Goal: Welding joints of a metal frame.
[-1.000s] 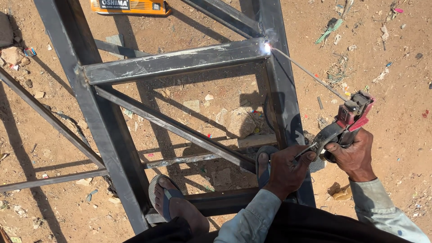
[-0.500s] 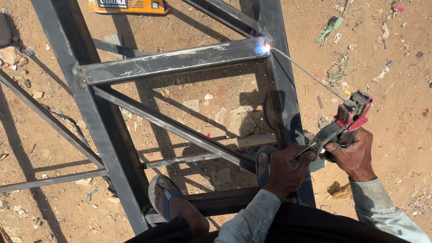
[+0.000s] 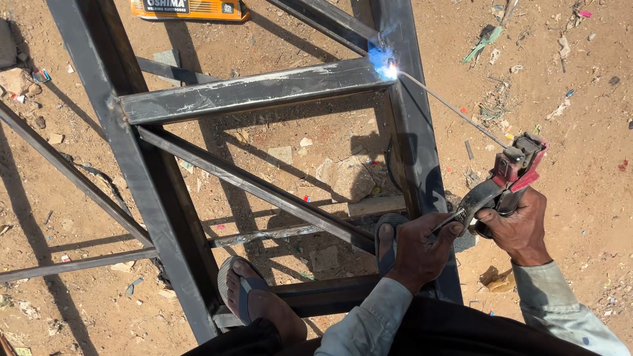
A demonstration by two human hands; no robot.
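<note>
My right hand (image 3: pixel 517 227) grips a red and black electrode holder (image 3: pixel 511 175) at the right. A thin welding rod (image 3: pixel 452 109) runs from it up and left to a joint of the grey steel frame (image 3: pixel 257 89), where a bright blue-white arc (image 3: pixel 388 66) burns. My left hand (image 3: pixel 419 250) rests on the frame's right upright bar (image 3: pixel 415 145), touching the holder's lower end; whether it grips the bar is unclear. My sandalled foot (image 3: pixel 254 300) stands on a lower bar.
The frame lies over sandy ground (image 3: pixel 580 86) strewn with stones and litter. An orange box of welding electrodes (image 3: pixel 188 8) lies at the top edge. A flat stone (image 3: pixel 349 178) sits inside the frame. Thin steel bars (image 3: pixel 66 171) run off to the left.
The arc has flared brighter with a blue glow at the joint. Both hands and the holder have stayed almost in place.
</note>
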